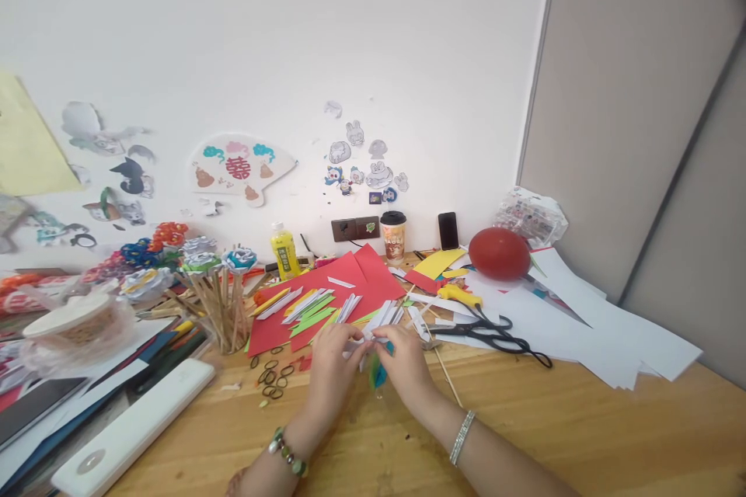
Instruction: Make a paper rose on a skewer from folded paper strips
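My left hand (338, 349) and my right hand (402, 357) meet above the wooden table, thumbs and fingertips pinched together. Between them is a small piece of white folded paper (368, 335), mostly covered by my fingers. Just below, a blurred green and blue piece (378, 371) shows; I cannot tell whether it is joined to the white paper. Beyond my fingertips lie white paper strips (385, 316). Green strips (311, 312) and more white ones rest on red paper sheets (332, 279). A thin wooden stick (447, 374) lies beside my right hand.
Black scissors (495, 335) and a yellow-handled tool (460, 295) lie to the right, near a red balloon (500, 254) and white sheets (524, 311). Black rubber bands (273, 380), a stick-filled cup (224, 318) and a long white case (137, 427) are left. A lidded cup (393, 237) stands behind.
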A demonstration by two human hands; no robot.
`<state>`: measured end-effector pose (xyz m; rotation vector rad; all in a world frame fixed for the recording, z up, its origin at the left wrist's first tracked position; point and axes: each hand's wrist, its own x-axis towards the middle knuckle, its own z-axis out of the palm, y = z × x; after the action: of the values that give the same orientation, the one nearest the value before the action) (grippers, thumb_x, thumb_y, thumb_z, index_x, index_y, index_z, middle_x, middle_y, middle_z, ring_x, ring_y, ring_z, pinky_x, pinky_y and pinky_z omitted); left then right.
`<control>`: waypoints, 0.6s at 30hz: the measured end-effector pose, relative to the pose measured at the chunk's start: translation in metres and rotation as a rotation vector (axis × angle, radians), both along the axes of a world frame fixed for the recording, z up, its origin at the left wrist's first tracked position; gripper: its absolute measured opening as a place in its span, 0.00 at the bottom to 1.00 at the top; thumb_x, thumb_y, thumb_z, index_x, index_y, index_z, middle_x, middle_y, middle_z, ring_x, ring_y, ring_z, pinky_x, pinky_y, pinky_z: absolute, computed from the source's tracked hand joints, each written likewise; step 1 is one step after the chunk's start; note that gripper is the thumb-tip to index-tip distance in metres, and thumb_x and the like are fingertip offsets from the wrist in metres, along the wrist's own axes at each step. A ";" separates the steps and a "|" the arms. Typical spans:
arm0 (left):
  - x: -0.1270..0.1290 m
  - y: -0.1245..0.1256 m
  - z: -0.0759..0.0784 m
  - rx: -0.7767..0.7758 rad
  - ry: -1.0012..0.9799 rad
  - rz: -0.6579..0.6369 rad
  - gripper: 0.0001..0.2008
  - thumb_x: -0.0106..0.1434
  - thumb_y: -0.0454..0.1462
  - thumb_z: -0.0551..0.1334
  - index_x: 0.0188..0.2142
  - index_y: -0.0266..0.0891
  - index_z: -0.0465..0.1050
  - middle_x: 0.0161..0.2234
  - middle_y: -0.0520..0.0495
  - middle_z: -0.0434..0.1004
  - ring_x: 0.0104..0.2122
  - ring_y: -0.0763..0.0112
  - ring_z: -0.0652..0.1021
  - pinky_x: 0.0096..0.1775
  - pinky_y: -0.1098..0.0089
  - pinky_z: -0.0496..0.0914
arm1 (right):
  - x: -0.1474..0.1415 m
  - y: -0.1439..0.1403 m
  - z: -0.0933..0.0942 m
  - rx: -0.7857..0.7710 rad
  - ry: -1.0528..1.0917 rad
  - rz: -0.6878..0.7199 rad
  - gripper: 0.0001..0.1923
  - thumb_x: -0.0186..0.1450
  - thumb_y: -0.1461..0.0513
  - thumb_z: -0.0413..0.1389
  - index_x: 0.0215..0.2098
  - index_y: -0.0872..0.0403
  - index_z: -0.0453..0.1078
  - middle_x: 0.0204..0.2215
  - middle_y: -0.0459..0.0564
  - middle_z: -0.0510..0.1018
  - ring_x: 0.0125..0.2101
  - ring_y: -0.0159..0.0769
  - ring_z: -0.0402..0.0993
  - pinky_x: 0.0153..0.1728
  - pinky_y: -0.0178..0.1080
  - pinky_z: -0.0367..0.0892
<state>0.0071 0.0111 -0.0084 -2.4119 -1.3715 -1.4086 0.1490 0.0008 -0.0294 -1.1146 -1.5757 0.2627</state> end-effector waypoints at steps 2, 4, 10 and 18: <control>0.000 -0.001 0.001 -0.007 -0.011 0.002 0.10 0.58 0.43 0.62 0.27 0.39 0.69 0.27 0.49 0.75 0.30 0.64 0.74 0.36 0.64 0.65 | 0.000 0.000 -0.002 0.023 -0.008 -0.007 0.09 0.56 0.71 0.53 0.32 0.54 0.71 0.30 0.50 0.78 0.33 0.39 0.74 0.35 0.40 0.69; 0.000 -0.002 0.002 -0.013 -0.018 -0.010 0.10 0.58 0.43 0.61 0.26 0.39 0.69 0.26 0.49 0.74 0.29 0.65 0.73 0.35 0.64 0.65 | 0.001 0.000 -0.002 0.043 -0.017 0.004 0.09 0.56 0.71 0.52 0.32 0.54 0.70 0.30 0.50 0.77 0.33 0.38 0.74 0.34 0.40 0.68; 0.001 -0.007 0.012 -0.097 -0.087 -0.141 0.11 0.59 0.42 0.60 0.24 0.39 0.67 0.25 0.50 0.71 0.29 0.66 0.71 0.33 0.67 0.64 | 0.017 0.000 0.013 0.100 -0.114 0.144 0.06 0.59 0.69 0.53 0.31 0.52 0.69 0.31 0.48 0.76 0.35 0.37 0.71 0.37 0.39 0.66; 0.002 -0.004 0.018 -0.624 -0.337 -0.395 0.15 0.53 0.47 0.64 0.26 0.37 0.68 0.24 0.51 0.70 0.26 0.70 0.71 0.30 0.71 0.65 | 0.036 0.000 0.034 -0.330 0.036 0.408 0.02 0.56 0.64 0.57 0.27 0.54 0.68 0.27 0.45 0.74 0.30 0.33 0.71 0.33 0.35 0.66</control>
<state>0.0089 0.0072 0.0101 -3.0849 -1.6778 -1.7472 0.1845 0.0005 0.0046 -1.0152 -1.7597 0.8354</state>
